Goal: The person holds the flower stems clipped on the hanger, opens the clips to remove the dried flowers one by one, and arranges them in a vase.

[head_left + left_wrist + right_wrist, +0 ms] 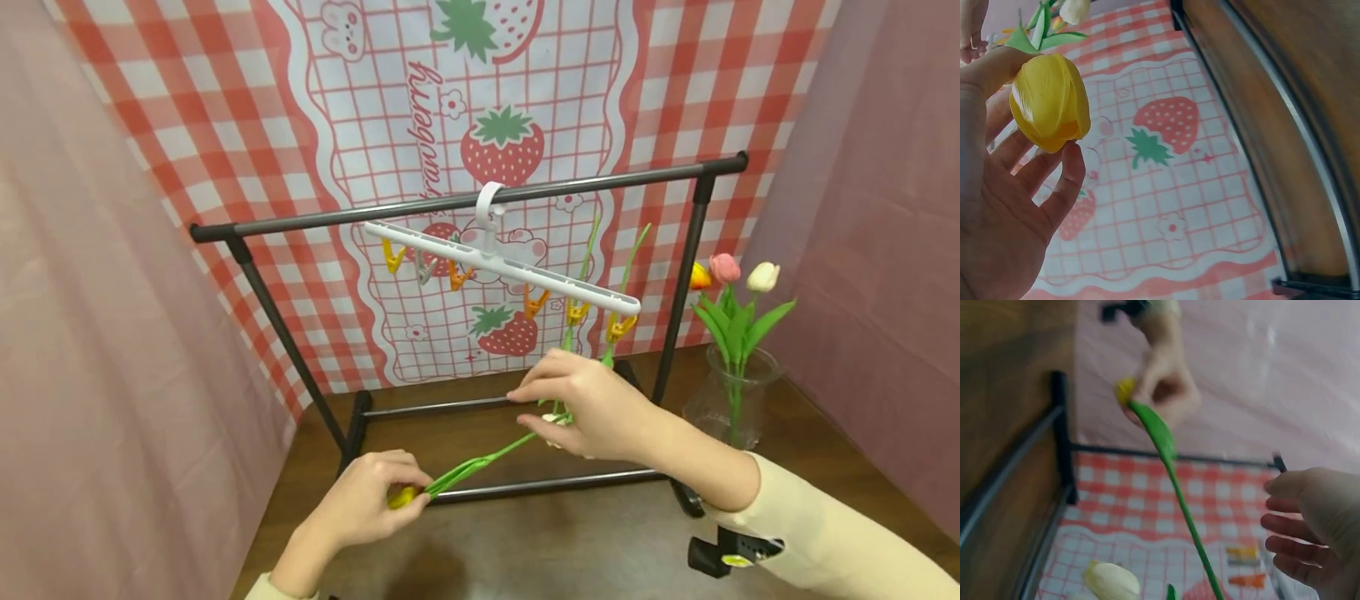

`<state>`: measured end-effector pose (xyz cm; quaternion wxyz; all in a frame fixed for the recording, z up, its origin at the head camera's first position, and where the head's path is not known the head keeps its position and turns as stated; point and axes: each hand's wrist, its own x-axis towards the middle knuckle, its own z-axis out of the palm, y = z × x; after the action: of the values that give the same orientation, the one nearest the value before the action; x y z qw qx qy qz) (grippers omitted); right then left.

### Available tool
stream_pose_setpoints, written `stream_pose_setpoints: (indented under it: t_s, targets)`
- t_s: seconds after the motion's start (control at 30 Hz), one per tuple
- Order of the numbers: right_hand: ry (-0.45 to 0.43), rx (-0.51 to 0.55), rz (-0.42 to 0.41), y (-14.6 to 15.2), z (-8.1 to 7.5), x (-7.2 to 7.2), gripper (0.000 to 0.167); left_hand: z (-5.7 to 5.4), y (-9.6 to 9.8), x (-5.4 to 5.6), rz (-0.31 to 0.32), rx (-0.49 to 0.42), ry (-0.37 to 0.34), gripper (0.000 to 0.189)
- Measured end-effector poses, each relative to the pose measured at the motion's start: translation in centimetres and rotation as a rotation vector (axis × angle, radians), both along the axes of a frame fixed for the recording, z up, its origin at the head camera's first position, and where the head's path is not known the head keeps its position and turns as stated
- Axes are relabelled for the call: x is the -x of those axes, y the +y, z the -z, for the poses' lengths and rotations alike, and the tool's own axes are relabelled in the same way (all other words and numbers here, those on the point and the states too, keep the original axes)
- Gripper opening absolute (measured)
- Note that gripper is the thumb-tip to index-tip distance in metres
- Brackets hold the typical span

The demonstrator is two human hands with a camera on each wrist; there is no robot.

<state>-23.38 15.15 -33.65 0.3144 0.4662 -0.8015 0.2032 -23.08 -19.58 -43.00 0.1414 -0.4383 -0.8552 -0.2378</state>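
Below slotted hanger, left hand pinches egg-shaped yellow tulip.

Head view: bright, even light; dull sheen and soft shadow on tabletop, in from its left edge. Left wrist: dim, hazy, rail bowed. Right wrist: dim, flower blurred, pale glare on curtain.

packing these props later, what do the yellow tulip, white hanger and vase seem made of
Yellow tulip: perhaps soft plastic or latex, satiny, from its smooth, highlighted surface. White hanger: probably plastic, low-gloss, from its uniform, moulded look. Vase: glass or clear plastic, smooth; stems show through, I can't tell which.
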Motion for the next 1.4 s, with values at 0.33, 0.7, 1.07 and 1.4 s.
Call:
stream_pose_setpoints:
  t_s: [0.33, 0.7, 1.07, 1.4]
  targets:
    - [0.037, -0.253, 0.008, -1.2, 1.8, -2.0, 0.022, -2.2, 2.2, 0.5, 0.017, 0.074, 0.119, 0.004]
    - [0.141, -0.295, 0.065, -1.1, 2.4, -2.0, 0.011, -3.3, 3.6, 0.9, 0.033, 0.088, 0.199, 0.006]
    - [0.205, -0.222, 0.085, 0.1, 3.0, -1.7, 0.016, -3.4, 4.8, 1.3, -0.001, -0.038, 0.336, 0.011]
    - [0.249, -0.128, 0.080, 2.0, 3.0, -1.3, 0.003, -3.6, 6.2, 1.3, -0.004, -0.120, 0.252, 0.013]
